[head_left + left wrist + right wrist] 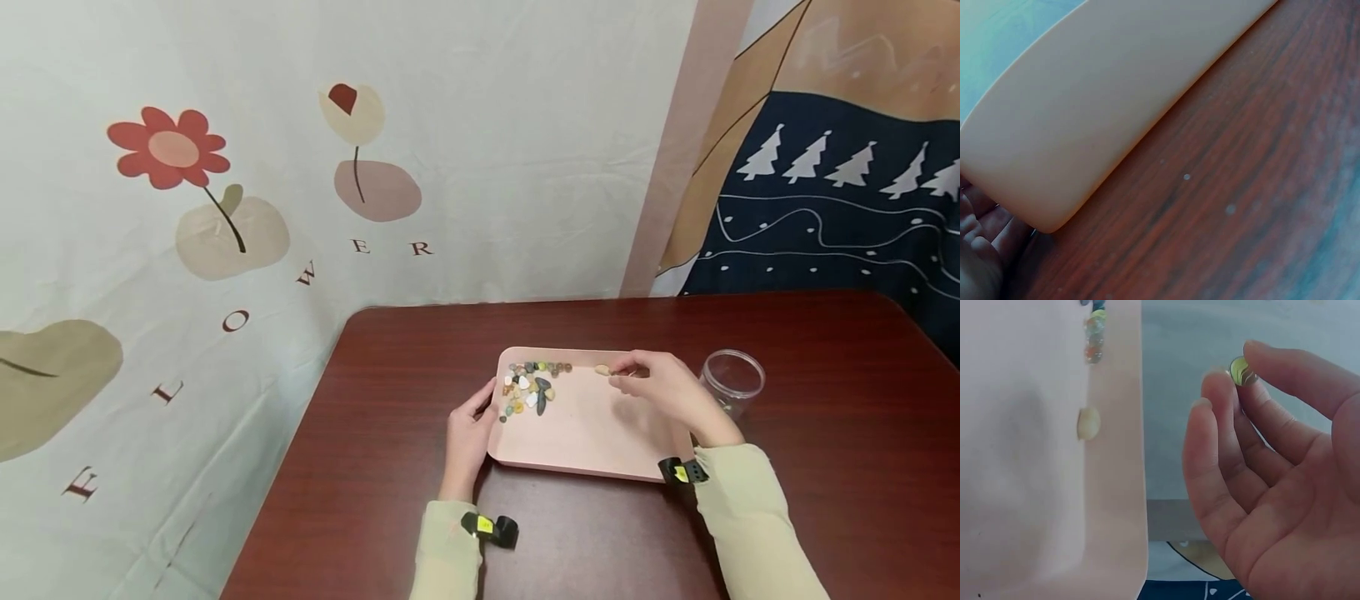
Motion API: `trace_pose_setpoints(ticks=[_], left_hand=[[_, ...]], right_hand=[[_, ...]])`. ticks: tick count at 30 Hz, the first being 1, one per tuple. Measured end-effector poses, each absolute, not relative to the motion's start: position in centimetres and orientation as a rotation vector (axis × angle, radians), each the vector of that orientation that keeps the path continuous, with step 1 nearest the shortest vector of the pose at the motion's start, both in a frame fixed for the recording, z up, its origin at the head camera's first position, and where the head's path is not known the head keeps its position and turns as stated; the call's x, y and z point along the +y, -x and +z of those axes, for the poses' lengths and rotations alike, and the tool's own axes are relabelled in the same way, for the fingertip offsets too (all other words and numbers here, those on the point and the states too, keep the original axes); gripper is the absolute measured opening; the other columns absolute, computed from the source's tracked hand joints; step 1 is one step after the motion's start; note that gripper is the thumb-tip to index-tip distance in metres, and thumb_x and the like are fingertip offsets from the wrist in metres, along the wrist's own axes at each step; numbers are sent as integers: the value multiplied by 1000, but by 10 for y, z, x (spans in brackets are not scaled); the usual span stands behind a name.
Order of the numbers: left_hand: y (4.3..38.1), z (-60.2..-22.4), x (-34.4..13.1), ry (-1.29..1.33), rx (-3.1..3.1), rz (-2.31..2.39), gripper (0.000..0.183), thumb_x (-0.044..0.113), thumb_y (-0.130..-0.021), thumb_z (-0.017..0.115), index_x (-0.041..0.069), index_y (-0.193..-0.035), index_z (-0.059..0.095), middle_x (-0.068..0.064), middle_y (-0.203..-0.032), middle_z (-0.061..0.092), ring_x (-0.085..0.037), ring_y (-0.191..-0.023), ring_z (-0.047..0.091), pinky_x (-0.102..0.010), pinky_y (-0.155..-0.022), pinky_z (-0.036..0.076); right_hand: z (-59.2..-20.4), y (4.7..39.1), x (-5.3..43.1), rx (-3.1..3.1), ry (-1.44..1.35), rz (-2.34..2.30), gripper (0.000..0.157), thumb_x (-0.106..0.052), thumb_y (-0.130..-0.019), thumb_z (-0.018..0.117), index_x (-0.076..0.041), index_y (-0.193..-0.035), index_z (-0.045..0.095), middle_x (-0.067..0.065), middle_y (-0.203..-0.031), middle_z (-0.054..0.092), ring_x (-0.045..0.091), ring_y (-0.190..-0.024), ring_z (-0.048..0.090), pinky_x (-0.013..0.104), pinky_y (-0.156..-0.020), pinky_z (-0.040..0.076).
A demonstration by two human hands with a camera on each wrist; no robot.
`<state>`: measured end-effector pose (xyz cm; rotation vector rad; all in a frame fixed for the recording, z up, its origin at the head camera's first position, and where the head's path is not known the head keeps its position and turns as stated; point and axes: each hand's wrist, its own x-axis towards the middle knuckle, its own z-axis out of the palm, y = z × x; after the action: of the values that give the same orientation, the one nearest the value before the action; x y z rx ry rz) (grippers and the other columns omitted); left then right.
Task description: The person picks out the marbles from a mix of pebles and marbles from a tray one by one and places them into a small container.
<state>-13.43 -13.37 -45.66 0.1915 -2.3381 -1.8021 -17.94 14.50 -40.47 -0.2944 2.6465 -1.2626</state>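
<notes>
1. Two pale yellow sleeves (750, 517) nearest the camera, each with a black wrist strap (487, 527).
2. Reddish-brown wood-grain table (585, 542) under everything.
3. Left hand (468, 437) touches the left end of the tray, fingers resting against its wall (not clenched).
4. Pink rectangular tray (592, 437), shallow, rounded corners, flat on the table.
5. Mixed pebbles (532, 400) bunched at the tray's left end: white, tan, yellow, plus elongated dark grey ones.
6. Right hand (667, 392) over the tray's far right part, pinching a glass marble (1241, 372) between thumb and index finger; other fingers extended (marble is clear with a yellow-green swirl).
7. Clear round jar (732, 375) just beyond the tray's right end, some small pieces low inside (too small to name).
8. Row of marbles (551, 367) along the tray's far wall, left part.
9. Cream oval pebble (602, 370) by that same wall, apart from the row.
10. Flower-print cloth (510, 167) behind; navy tree-print cloth (832, 208) at right.
</notes>
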Motion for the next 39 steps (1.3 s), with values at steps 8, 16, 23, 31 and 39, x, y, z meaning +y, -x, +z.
trace_pose_setpoints(ticks=[8,16,23,31,39], left_hand=[[134,-457,-131,-185,-2342,-1821,36,3,-84,56,11,-119,59,-7,-117,57,-23,-100,57,-33,-78,48],[142,-479,-136,-196,-2330,-1864,36,8,-84,58,19,-118,60,0,-118,57,-15,-99,58,-29,-77,48],[147,-494,-140,-228,-2343,-1812,35,13,-84,59,30,-115,61,6,-115,58,-9,-95,58,-27,-76,49],[147,-489,-141,-219,-2348,-1844,35,9,-84,59,21,-118,60,0,-118,57,-16,-98,58,-32,-77,48],[148,-487,-142,-196,-2318,-1851,35,8,-84,59,19,-117,61,-1,-116,58,-17,-98,58,-31,-77,48]], right_hand=[[-403,170,145,2634,336,-1359,23,-28,-80,66,-15,-99,64,1,-87,62,17,-80,57,31,-68,48],[-400,162,149,2692,260,-1375,29,-37,-79,65,-16,-100,63,1,-87,61,20,-81,53,32,-67,45],[-397,160,148,2736,264,-1366,30,-38,-80,64,-17,-101,63,1,-93,62,20,-87,52,32,-68,45],[-401,160,150,2751,268,-1399,33,-39,-79,64,-16,-102,61,2,-89,62,19,-82,54,32,-66,47],[-395,159,153,2760,255,-1427,36,-40,-79,64,-15,-104,60,4,-92,62,21,-84,53,32,-67,47]])
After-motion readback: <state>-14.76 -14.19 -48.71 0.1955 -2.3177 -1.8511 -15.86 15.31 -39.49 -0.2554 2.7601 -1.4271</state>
